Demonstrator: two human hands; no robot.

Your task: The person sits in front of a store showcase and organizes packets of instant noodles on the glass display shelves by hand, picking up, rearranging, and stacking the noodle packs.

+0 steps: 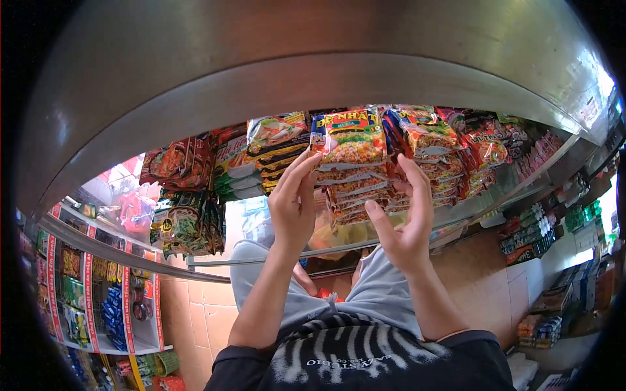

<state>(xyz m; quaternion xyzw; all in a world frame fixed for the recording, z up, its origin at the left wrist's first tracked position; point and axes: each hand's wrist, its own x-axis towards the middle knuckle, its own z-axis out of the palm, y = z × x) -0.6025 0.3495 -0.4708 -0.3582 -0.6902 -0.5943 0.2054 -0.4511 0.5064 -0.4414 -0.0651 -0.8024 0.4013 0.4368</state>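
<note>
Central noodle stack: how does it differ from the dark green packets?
The noodle stack shows blue, yellow and red on top; the dark green packets look mostly green. The stack's edges run one below another; the green packets' edges sit side by side. Both show printed food.

The left hand (290,205) and right hand (407,228) are bare, with slender fingers and bare wrists and forearms. Nearer the body than both hands is a black T-shirt (391,375) — its short left sleeve (236,366) and right sleeve (481,344) are plain and dark, set behind the hands. Across the chest runs a pale print (365,352) of soft-edged, whitish streaks, with small light lettering in its middle, upside down; "STUDIO" can be read. Between the shirt and the hands are light grey bottoms (385,293) — soft-looking cloth, with a grey drawstring (333,300) at the waist and a tiny dark marking beside it, too small to read.
</note>
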